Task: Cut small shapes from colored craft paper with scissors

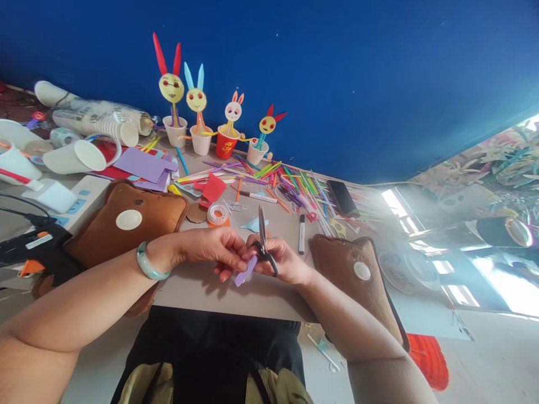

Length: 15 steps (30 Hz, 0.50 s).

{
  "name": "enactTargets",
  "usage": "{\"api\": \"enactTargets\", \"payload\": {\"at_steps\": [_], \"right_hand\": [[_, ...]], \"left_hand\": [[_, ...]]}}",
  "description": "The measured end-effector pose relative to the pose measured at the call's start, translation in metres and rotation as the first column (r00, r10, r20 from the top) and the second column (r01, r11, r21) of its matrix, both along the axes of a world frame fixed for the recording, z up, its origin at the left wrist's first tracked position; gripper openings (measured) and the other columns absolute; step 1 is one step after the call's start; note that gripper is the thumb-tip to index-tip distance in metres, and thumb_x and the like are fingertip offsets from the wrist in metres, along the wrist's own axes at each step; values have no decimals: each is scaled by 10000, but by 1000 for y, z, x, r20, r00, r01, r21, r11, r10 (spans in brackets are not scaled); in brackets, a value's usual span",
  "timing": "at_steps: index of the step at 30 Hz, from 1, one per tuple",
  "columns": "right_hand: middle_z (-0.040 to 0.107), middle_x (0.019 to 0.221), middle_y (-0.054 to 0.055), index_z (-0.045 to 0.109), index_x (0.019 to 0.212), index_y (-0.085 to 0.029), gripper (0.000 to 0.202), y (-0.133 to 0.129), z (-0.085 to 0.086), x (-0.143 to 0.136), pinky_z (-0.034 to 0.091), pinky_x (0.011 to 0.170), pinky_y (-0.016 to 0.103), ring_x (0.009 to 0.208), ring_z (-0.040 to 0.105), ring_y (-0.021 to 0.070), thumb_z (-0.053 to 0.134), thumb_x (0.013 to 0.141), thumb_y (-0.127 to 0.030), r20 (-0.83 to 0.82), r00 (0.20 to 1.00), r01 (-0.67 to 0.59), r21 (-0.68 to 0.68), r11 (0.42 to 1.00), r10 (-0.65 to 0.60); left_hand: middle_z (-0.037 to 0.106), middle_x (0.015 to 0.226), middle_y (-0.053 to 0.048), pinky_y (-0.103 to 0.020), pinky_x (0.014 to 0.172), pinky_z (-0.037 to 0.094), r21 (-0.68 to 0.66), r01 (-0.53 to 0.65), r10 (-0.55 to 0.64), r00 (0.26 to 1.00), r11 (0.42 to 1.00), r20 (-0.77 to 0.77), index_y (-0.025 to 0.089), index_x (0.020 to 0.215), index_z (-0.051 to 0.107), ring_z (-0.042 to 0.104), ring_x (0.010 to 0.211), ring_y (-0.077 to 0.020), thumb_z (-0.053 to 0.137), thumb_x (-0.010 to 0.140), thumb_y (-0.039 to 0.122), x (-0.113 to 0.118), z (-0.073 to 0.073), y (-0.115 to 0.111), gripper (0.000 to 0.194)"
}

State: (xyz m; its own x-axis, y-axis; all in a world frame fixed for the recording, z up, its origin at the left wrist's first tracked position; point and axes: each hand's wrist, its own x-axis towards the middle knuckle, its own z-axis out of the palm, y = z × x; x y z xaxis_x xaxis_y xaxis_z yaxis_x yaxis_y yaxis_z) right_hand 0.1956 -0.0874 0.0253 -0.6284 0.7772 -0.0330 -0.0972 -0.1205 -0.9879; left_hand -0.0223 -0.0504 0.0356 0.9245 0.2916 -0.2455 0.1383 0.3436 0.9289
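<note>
Between my two hands, over the table's front edge, is a small piece of purple paper (245, 272). The fingers of my left hand (217, 249) pinch it from the left. My right hand (284, 261) is closed around a pair of scissors (263, 235) with dark handles, and its fingers lie close against the paper's right side. The blades point up and away from me and look closed. Just beyond my hands lie a light blue paper scrap (252, 225), a roll of clear tape (218, 214) and a black marker (302, 234).
Paper-cup rabbit figures (226, 140) stand along the blue wall. Coloured sticks (290, 182) and a phone (343, 198) lie behind. Brown pouches (126, 224) flank my arms. A black glue gun (40, 249), purple paper sheets (143, 165) and white cups (76, 157) are at left.
</note>
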Motion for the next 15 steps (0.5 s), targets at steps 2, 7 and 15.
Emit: {"api": "enactTargets", "payload": {"at_steps": [2,7,15], "right_hand": [[580,822,13,737,805,-161,207,-1,3,-1,465,654,235,694,541,102,825,756,-342,0,1000,-28,-14,1000,28],[578,801,17,686,756,-153,312,-3,4,-3,493,666,250,698,565,117,830,739,-429,25,1000,4,0,1000,-4],[603,751,9,653,704,-171,323,3,0,-2,473,650,266,682,562,134,857,689,-422,153,972,159,143,977,-180]], "left_hand": [[667,656,-25,-173,450,388,-16,27,-27,1000,1000,0,142,827,694,582,499,-88,722,822,291,0,-4,0,152],[708,718,-41,-176,459,416,-24,28,-27,1000,999,5,148,840,695,605,510,-93,720,820,304,1,-5,1,160],[740,850,-62,-189,465,407,125,-260,270,961,957,-62,147,872,721,625,565,-101,686,836,414,3,-5,2,272]]}}
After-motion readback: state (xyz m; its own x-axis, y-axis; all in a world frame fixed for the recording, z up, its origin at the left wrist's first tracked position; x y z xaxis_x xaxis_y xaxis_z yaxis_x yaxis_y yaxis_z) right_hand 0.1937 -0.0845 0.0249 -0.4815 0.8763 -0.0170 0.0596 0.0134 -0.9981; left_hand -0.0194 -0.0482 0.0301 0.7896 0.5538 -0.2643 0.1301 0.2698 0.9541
